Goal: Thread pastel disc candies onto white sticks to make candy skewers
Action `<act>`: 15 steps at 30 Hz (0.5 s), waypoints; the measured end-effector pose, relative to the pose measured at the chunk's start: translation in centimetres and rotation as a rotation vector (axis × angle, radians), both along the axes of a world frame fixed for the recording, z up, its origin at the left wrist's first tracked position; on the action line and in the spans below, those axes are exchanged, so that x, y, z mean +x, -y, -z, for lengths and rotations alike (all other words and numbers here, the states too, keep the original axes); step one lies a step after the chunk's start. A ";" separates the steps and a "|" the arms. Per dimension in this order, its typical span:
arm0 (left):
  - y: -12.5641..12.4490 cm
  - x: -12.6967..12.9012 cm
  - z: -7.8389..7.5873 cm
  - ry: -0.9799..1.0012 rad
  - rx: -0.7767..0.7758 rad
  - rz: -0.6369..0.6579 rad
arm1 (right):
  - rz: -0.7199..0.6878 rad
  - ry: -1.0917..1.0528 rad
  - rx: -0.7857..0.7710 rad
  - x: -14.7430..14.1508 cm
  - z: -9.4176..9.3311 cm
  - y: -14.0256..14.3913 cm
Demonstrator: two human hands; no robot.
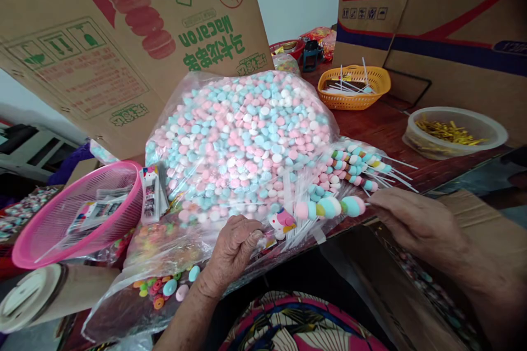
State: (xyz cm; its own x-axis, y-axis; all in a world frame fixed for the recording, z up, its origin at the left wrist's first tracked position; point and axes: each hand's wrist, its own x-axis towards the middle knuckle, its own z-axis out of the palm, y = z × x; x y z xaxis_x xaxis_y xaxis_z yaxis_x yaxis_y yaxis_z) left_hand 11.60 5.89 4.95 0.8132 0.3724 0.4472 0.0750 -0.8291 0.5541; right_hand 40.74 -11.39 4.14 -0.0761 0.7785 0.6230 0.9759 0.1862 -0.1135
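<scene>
My right hand [428, 230] is closed round the stick end of a marshmallow skewer [329, 207], whose pink, blue, white and yellow-green pieces point left. My left hand [234, 247] is closed, thumb against fingers; what it pinches is mostly hidden. Just right of its fingertips is a cartoon figure [282, 223] in white, pink and purple, apparently printed on a small wrapper. Behind both hands a large clear bag of pastel marshmallows [242, 137] lies on the table. Several threaded skewers [354, 162] are piled at its right side, sticks pointing right.
A pink basket [135, 186] with printed wrappers stands left, near a lidded paper cup [74, 293]. Loose ring candies [158, 290] lie in clear plastic. At right are an orange basket [352, 101] with sticks and a tub [448, 148] of gold ties. Cardboard boxes [164, 82] stand behind.
</scene>
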 end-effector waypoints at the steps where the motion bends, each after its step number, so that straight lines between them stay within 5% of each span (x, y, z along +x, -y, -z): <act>1: 0.0 0.0 0.0 0.001 0.001 0.001 | 0.012 -0.005 0.007 0.1 0.0 0.1; 9: 0.0 0.1 0.2 -0.040 -0.018 -0.030 | -0.047 0.079 0.012 -1.0 -0.1 0.2; 15: 0.2 0.5 0.1 -0.315 0.087 0.054 | -0.174 -0.068 -0.129 -1.3 -0.7 -0.2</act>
